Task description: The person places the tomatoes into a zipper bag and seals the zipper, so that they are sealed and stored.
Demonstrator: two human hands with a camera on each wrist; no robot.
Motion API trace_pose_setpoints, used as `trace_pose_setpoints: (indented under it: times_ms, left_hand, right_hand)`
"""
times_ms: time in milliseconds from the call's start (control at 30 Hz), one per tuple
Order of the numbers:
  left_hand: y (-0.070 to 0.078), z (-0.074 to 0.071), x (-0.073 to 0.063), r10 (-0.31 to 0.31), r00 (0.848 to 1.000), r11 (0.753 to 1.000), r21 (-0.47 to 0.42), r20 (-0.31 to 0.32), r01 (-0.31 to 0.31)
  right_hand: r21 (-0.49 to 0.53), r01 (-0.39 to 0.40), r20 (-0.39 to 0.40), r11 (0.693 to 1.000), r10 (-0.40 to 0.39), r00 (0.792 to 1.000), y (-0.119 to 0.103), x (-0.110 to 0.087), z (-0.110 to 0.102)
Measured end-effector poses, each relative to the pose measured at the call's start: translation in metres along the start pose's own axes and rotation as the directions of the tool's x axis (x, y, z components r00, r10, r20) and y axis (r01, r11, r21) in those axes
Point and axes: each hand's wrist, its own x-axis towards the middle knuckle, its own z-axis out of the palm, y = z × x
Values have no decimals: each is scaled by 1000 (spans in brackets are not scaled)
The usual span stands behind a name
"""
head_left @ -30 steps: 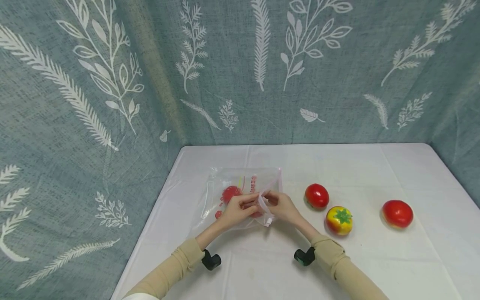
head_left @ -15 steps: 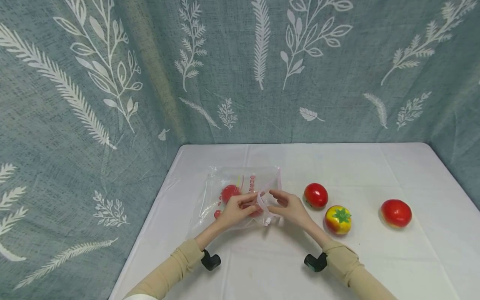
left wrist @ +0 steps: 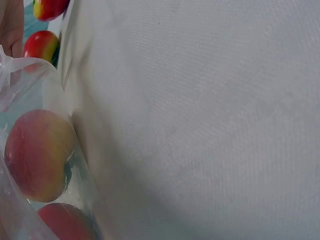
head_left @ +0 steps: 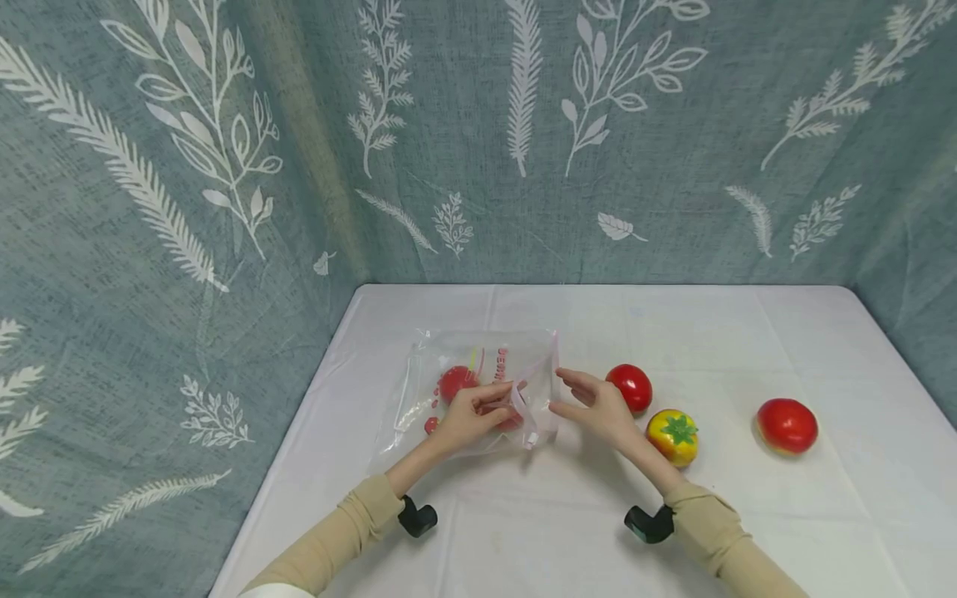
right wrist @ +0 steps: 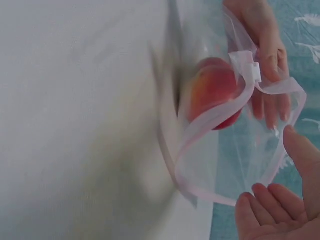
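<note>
My left hand (head_left: 473, 418) pinches the edge of a clear zip bag (head_left: 407, 390) between thumb and fingers. The bag lies flat on the table, its mouth to the right, with a pink zip rim (right wrist: 210, 117) and a small white slider (right wrist: 256, 72). Through the film show red-and-yellow tomatoes (left wrist: 40, 155), and another tomato (left wrist: 67, 222) lower down. My right hand (head_left: 604, 409) holds nothing; its fingers are spread apart just right of the bag's mouth. Close behind it is a shiny red tomato (head_left: 631, 387), partly covered by the hand.
A yellow-red tomato with a green leafy top (head_left: 673, 437) sits beside my right wrist. Farther right lies another red tomato (head_left: 787, 427). A white cloth covers the table (head_left: 718, 332), and a blue-green curtain (head_left: 478, 208) hangs behind its back edge.
My right hand has let go of the bag's mouth and moved right, toward the red tomato, its fingers parting. My left hand keeps its pinch on the bag.
</note>
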Motion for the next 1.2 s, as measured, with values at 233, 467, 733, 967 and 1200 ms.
trace_pose_setpoints:
  times_ms: [233, 467, 733, 967, 1200]
  left_hand:
    - [-4, 0, 0, -3, 1000, 1000, 0, 7, 3]
    - [-3, -1, 0, -1, 1000, 1000, 1, 18, 1]
    - [-1, -1, -1, -3, 1000, 1000, 17, 10, 3]
    - [-2, 0, 0, 1, 1000, 1000, 27, 8, -1]
    - [-2, 0, 0, 9, 1000, 1000, 25, 14, -9]
  right_hand:
    - [12, 17, -17, 1000, -16, 1000, 0, 0, -6]
    - [29, 40, -42, 999, -39, 998, -3, -3, -12]
    - [32, 28, -76, 999, -25, 997, -2, -6, -28]
    - [35, 40, -96, 999, -36, 995, 2, -8, -41]
    - [25, 56, -103, 998, -53, 993, 5, -10, -47]
